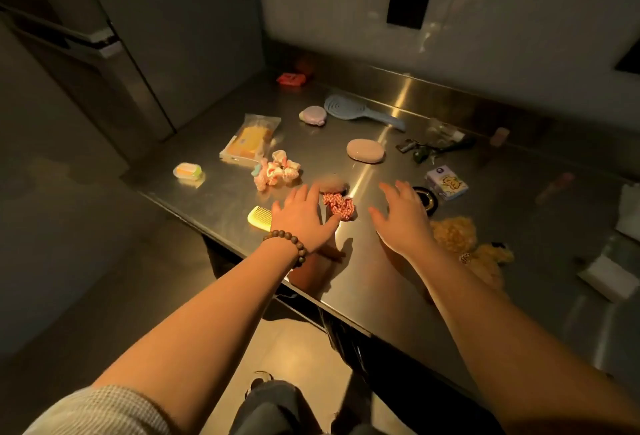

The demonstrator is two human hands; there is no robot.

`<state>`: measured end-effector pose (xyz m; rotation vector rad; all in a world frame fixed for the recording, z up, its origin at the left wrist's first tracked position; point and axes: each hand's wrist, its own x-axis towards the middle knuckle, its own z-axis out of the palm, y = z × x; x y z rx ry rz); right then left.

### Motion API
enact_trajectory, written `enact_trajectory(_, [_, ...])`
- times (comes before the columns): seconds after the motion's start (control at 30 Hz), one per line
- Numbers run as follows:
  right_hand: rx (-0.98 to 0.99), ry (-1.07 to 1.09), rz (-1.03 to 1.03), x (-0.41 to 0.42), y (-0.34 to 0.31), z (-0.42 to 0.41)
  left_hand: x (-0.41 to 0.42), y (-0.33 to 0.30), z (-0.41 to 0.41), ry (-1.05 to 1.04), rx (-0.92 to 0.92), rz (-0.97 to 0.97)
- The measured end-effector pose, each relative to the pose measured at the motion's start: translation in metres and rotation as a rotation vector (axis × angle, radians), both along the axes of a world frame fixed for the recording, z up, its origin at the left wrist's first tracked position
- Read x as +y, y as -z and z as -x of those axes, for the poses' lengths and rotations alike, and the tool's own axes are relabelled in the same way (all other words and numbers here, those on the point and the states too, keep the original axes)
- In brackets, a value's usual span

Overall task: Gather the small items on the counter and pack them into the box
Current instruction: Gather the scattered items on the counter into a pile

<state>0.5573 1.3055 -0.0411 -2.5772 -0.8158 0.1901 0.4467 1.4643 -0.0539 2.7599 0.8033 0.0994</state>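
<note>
1. Both our hands, left and right, hover spread and empty beside the red scrunchie on the desk.
2. Sweeping carelessly, we risk pushing the comb, left of the scrunchie, off the edge.
3. No box is visible.

A stainless refrigerator door with a bar handle stands well left of the left hand; 1 dark wall opening lies beyond it.

Left hand: open, palm down, thumb at red scrunchie
Right hand: open, fingers spread, over counter
Comb: beside left hand
Hairbrush: far side
</note>
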Motion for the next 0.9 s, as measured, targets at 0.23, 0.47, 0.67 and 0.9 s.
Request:
enact_trajectory(0.23, [0.023, 0.124, 0.018, 0.037, 0.001, 0.028, 0.056, 0.002, 0.006, 0.15, -0.025, -0.013])
enact_trajectory(0.47, [0.011, 0.254, 0.006, 0.08, -0.002, 0.068, 0.111, -0.003, 0.022, 0.302, -0.061, 0.001])
enact_trajectory(0.67, [0.005, 0.299, 0.022, 0.099, 0.003, 0.089, 0.127, 0.006, 0.03, 0.403, -0.064, 0.039])
enact_trajectory(0.9, [0.018, 0.179, 0.087, 0.103, 0.024, 0.097, 0.14, 0.037, 0.042, 0.588, 0.074, 0.018])
